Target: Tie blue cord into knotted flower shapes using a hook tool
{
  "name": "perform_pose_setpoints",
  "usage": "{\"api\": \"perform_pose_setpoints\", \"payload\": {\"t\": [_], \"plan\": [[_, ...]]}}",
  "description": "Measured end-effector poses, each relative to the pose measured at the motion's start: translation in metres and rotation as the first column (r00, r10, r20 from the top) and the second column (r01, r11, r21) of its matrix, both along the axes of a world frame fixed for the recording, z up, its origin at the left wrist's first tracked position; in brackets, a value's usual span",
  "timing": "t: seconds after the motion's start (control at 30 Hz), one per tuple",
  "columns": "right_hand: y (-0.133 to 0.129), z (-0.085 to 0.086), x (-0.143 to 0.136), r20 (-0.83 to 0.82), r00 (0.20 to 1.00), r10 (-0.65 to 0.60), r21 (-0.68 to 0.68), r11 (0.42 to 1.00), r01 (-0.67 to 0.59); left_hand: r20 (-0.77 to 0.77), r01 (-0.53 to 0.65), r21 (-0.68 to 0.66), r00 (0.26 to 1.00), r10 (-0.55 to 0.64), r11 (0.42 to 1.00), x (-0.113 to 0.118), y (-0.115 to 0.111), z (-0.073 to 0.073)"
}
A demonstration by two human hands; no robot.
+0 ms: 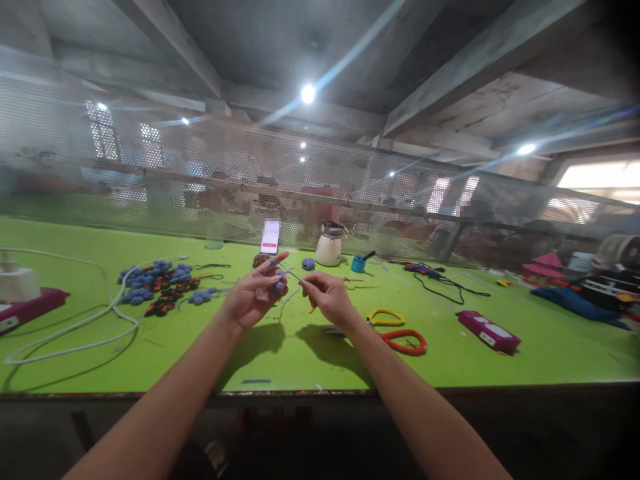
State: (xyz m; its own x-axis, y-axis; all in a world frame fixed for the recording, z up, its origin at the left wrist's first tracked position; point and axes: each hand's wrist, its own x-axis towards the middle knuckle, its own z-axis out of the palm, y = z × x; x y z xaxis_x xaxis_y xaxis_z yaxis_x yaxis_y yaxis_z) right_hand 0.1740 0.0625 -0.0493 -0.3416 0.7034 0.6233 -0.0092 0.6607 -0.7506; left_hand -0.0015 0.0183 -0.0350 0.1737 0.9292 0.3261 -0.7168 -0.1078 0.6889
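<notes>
Between the thumb and fingers of my left hand (250,297) is a small blue-purple crochet piece (278,287), partly covered by the fingers. Blue yarn (273,262) passes over the raised index finger. My right hand (327,298) pinches a thin crochet hook (294,275), which points left toward the piece; whether its tip is in a stitch is too small to tell. Both hands are above the green table. Just beyond them sits a ball of blue yarn (309,264). Scissors (405,340) with one yellow and one red handle lie by my right wrist.
Left of the hands are several blue crochet flowers (140,295), dark orange-and-black pieces (167,300) and a white cable (75,349). A phone (271,236), cream jug (329,248) and blue pot (358,264) stand behind. A purple power strip (489,331) lies right, before a mesh partition (240,180).
</notes>
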Motion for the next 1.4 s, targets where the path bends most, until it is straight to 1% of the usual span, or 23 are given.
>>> {"api": "perform_pose_setpoints", "payload": {"t": [0.07,0.13,0.27,0.33,0.43,0.5,0.57,0.63,0.73,0.77,0.83,0.9,0.93,0.97,1.0,1.03,1.1,1.17,1.27,1.3,1.33,1.37,1.4], "plan": [[-0.001,0.001,0.001,0.008,1.0,0.003,0.001,1.0,-0.004,0.019,0.001,-0.024,1.0,-0.001,1.0,-0.002,0.001,0.001],[-0.003,0.003,0.001,0.006,1.0,0.025,-0.019,0.999,-0.025,0.023,-0.033,-0.067,0.999,0.035,0.997,-0.003,0.004,0.0],[-0.007,0.005,0.002,-0.058,0.99,0.13,-0.117,0.984,-0.136,-0.059,-0.128,-0.14,0.991,0.121,0.982,-0.002,0.009,-0.003],[-0.007,0.005,0.002,-0.124,0.978,0.171,-0.172,0.966,-0.19,-0.108,-0.13,-0.134,0.987,0.116,0.982,0.0,0.011,-0.005],[-0.005,0.004,0.002,-0.185,0.966,0.18,-0.226,0.949,-0.22,-0.178,-0.126,-0.107,0.978,0.106,0.986,0.003,0.011,-0.007],[-0.003,0.004,0.002,-0.18,0.967,0.179,-0.24,0.945,-0.22,-0.217,-0.139,-0.088,0.969,0.117,0.986,0.005,0.009,-0.007],[-0.002,0.004,0.003,-0.154,0.971,0.181,-0.248,0.944,-0.216,-0.289,-0.171,-0.013,0.944,0.16,0.985,0.007,0.007,-0.006],[-0.001,0.004,0.003,-0.124,0.976,0.178,-0.265,0.942,-0.206,-0.394,-0.21,0.117,0.887,0.24,0.971,0.009,0.006,-0.006],[0.001,0.003,0.003,-0.082,0.981,0.178,-0.293,0.936,-0.194,-0.529,-0.269,0.314,0.747,0.403,0.911,0.011,0.008,-0.007],[0.002,0.003,0.003,-0.068,0.981,0.18,-0.298,0.935,-0.192,-0.563,-0.29,0.372,0.685,0.463,0.882,0.012,0.008,-0.008],[0.005,0.001,0.003,-0.04,0.983,0.178,-0.307,0.934,-0.181,-0.618,-0.314,0.497,0.526,0.584,0.809,0.013,0.008,-0.011],[0.007,-0.001,0.003,-0.021,0.987,0.159,-0.317,0.935,-0.157,-0.63,-0.292,0.614,0.38,0.678,0.734,0.014,0.006,-0.013],[0.008,-0.002,0.003,-0.024,0.989,0.144,-0.329,0.933,-0.144,-0.621,-0.271,0.657,0.335,0.709,0.703,0.016,0.004,-0.014],[0.009,-0.002,0.002,-0.036,0.991,0.127,-0.345,0.929,-0.132,-0.603,-0.257,0.688,0.318,0.732,0.679,0.017,0.001,-0.014],[0.009,-0.003,0.002,-0.056,0.992,0.11,-0.364,0.923,-0.123,-0.579,-0.256,0.704,0.332,0.744,0.662,0.018,-0.001,-0.015],[0.009,-0.002,0.002,-0.08,0.992,0.093,-0.384,0.916,-0.117,-0.555,-0.27,0.704,0.367,0.746,0.657,0.02,-0.003,-0.015],[0.007,-0.001,0.002,-0.128,0.99,0.065,-0.414,0.903,-0.113,-0.519,-0.325,0.656,0.462,0.719,0.682,0.022,-0.004,-0.014],[0.004,0.002,0.002,-0.16,0.986,0.054,-0.425,0.897,-0.118,-0.516,-0.365,0.557,0.553,0.655,0.746,0.021,-0.002,-0.013],[0.001,0.004,0.004,-0.203,0.976,0.073,-0.439,0.885,-0.158,-0.53,-0.355,0.39,0.668,0.523,0.849,0.019,0.006,-0.012],[0.001,0.005,0.004,-0.206,0.974,0.091,-0.435,0.883,-0.175,-0.533,-0.34,0.351,0.693,0.485,0.872,0.018,0.007,-0.011],[0.001,0.005,0.004,-0.196,0.974,0.11,-0.424,0.886,-0.185,-0.541,-0.329,0.328,0.703,0.462,0.885,0.017,0.008,-0.012],[0.002,0.004,0.004,-0.172,0.978,0.119,-0.407,0.895,-0.18,-0.56,-0.325,0.325,0.691,0.457,0.888,0.017,0.009,-0.012],[0.003,0.003,0.004,-0.137,0.984,0.117,-0.387,0.908,-0.162,-0.587,-0.328,0.346,0.655,0.475,0.879,0.017,0.008,-0.012]]}}
